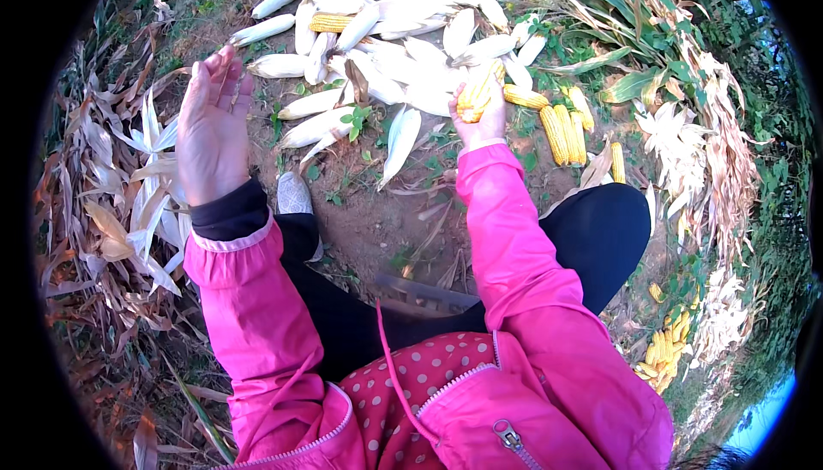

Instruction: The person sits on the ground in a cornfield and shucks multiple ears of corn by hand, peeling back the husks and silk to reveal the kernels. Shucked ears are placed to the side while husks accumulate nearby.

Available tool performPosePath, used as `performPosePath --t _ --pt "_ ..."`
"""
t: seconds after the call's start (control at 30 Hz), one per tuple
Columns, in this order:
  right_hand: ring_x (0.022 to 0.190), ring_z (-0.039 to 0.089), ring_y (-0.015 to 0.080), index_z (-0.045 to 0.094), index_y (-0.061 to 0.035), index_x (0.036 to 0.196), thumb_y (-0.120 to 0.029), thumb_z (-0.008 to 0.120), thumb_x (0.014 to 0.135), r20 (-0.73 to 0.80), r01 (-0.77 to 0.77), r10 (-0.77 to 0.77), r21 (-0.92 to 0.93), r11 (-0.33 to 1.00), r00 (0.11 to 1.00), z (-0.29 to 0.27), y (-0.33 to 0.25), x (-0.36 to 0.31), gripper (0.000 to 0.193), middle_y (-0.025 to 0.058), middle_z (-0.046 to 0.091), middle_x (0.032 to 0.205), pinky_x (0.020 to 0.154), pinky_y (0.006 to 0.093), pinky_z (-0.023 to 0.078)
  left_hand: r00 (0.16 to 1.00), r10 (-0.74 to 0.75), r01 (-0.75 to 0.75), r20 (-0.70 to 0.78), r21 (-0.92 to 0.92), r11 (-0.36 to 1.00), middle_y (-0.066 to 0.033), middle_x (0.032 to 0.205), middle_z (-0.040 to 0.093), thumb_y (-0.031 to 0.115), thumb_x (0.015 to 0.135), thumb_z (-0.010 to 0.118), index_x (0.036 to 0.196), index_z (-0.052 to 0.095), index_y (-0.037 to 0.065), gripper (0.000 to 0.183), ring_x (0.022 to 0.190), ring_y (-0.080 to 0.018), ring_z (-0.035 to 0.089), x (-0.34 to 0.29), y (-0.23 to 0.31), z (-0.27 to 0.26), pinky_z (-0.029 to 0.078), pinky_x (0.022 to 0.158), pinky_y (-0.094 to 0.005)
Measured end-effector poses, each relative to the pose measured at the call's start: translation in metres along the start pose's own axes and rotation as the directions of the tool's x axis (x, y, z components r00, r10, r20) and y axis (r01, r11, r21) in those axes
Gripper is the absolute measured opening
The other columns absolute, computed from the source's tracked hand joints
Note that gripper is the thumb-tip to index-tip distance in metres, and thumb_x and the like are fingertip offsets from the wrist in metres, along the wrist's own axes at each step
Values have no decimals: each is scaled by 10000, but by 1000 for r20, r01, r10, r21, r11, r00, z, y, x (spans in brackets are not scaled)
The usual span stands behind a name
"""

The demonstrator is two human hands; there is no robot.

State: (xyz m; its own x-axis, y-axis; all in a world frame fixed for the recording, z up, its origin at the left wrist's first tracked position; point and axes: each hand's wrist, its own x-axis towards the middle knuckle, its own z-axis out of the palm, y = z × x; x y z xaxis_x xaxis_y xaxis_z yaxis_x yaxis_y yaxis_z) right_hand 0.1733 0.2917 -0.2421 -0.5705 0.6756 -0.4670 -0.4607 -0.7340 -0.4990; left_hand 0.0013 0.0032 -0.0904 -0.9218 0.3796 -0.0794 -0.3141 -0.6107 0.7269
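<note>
The right hand point(474, 129), at one o'clock, has its fingers wrapped around a yellow corn cob point(478, 97). The left hand point(214, 127), at ten o'clock, is wide open, and I see nothing in it. This looks like the end of peeling one cob. Setting it down would call for a loose right hand, maybe by the bare cobs point(555, 135) at two o'clock. The held cob is bright yellow, bare and bumpy, and a bit blurry. Ears in pale husks point(373, 80) lie piled at twelve o'clock.
</note>
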Motion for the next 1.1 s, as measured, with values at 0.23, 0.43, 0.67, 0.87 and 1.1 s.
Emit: performPosePath --t 0.23,0.43,0.67,0.87,1.1 --pt "1194 477 304 330 81 1319 -443 574 891 -291 518 -515 -76 852 806 -77 -110 59 719 207 411 1340 907 408 456 975 -125 159 185 -184 970 -97 1098 607 206 959 521 994 600 48 180 1077 -213 529 2 1 -12 407 961 -393" --pt "902 632 293 551 49 1161 -273 728 739 -123 -70 -459 -989 131 880 -98 -72 107 560 182 634 1073 856 380 501 955 -165 212 248 -176 961 -100 1079 593 172 967 496 1017 583 34 170 1034 -211 539 5 -13 4 419 933 -387" --pt "981 622 374 573 59 1117 -300 714 729 -200 -277 -421 -952 -131 885 -175 -35 160 547 243 617 1104 878 420 483 942 -227 240 249 -23 971 -67 1031 569 191 977 477 1032 547 46 171 959 -173 544 9 -37 16 453 871 -336" --pt "882 631 398 635 38 930 -277 567 835 17 -174 -419 -894 -412 908 -163 -23 147 336 237 654 908 803 480 493 936 -287 285 204 39 958 -65 1017 561 198 973 486 1016 549 41 175 928 -162 541 11 -50 30 468 842 -311" --pt "910 623 361 681 -46 863 -342 517 848 256 105 -249 -862 -496 934 -29 -74 120 339 200 654 896 796 426 484 939 -239 190 247 208 960 -49 1046 593 175 943 547 1073 562 42 186 953 -144 567 5 -60 39 474 842 -294"
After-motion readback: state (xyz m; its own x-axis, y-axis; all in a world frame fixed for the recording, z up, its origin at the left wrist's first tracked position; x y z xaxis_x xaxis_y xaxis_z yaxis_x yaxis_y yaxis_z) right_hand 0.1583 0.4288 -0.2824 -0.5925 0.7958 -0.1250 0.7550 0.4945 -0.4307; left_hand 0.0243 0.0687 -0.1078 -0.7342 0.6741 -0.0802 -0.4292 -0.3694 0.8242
